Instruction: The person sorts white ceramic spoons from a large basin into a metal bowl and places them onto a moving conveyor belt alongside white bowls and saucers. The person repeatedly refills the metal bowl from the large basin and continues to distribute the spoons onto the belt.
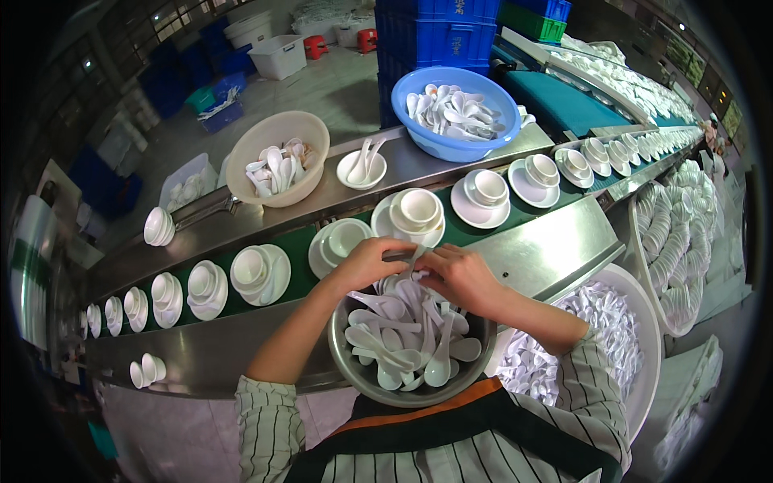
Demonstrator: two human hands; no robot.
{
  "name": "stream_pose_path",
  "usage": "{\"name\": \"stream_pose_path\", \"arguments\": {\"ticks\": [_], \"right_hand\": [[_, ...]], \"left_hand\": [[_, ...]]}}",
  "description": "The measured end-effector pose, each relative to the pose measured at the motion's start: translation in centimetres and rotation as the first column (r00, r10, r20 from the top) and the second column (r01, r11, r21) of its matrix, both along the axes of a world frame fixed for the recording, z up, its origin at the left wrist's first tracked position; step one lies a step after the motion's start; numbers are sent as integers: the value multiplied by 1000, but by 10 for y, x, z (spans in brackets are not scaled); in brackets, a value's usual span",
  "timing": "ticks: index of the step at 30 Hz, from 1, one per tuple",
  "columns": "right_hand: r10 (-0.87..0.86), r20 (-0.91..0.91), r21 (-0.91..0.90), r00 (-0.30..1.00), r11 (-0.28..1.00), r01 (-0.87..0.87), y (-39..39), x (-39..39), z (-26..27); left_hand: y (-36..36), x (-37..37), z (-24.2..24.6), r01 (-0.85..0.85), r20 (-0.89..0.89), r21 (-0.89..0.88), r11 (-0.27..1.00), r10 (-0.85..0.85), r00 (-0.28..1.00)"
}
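A metal bowl (344, 377) full of white soup spoons (389, 341) stands right before me. Over its far edge my right hand (456, 271) has its fingers closed on a white spoon (418, 256). Close on the left is my left hand (380, 259), thumb and fingers apart around that spoon's upper end; whether they touch it is unclear. Just beyond both hands, a plate with a stacked bowl and cup (416, 211) rides on the green conveyor belt (302, 290). Another such set (341, 241) sits behind my left hand.
Along the far metal ledge stand a cream basin (235, 142) and a blue basin (410, 130) of spoons, with a small bowl (362, 181) holding spoons between them. A large white tub (649, 362) of small shiny pieces is at my right. Cups (151, 367) rest on the near ledge.
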State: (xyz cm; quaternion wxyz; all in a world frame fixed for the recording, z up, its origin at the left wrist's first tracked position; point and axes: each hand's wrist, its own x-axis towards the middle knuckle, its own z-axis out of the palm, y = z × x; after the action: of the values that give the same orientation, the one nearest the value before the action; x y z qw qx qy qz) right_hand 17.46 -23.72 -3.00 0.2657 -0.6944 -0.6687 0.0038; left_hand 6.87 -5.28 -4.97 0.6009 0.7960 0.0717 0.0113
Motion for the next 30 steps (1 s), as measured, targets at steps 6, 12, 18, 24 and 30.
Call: {"name": "stream_pose_path", "arguments": {"ticks": [6, 12, 18, 24, 30], "right_hand": [[-13, -198, 105, 980, 994, 34, -27, 14, 30], [-212, -803, 154, 558, 830, 537, -24, 85, -7], [-628, -488, 17, 607, 688, 725, 4, 108, -103], [-596, -104, -56, 797, 803, 593, 30, 87, -101], [-73, -288, -17, 955, 997, 72, 18, 52, -32]], "left_hand": [[-3, -5, -5, 89, -23, 544, 834, -90, 996], [-11, -4, 3, 143, -129, 627, 766, -79, 988], [-20, -22, 0, 13, 101, 671, 742, -109, 989], [-26, -36, 2, 6, 120, 779, 628, -158, 980], [-24, -43, 15, -97, 274, 746, 659, -171, 946]]}}
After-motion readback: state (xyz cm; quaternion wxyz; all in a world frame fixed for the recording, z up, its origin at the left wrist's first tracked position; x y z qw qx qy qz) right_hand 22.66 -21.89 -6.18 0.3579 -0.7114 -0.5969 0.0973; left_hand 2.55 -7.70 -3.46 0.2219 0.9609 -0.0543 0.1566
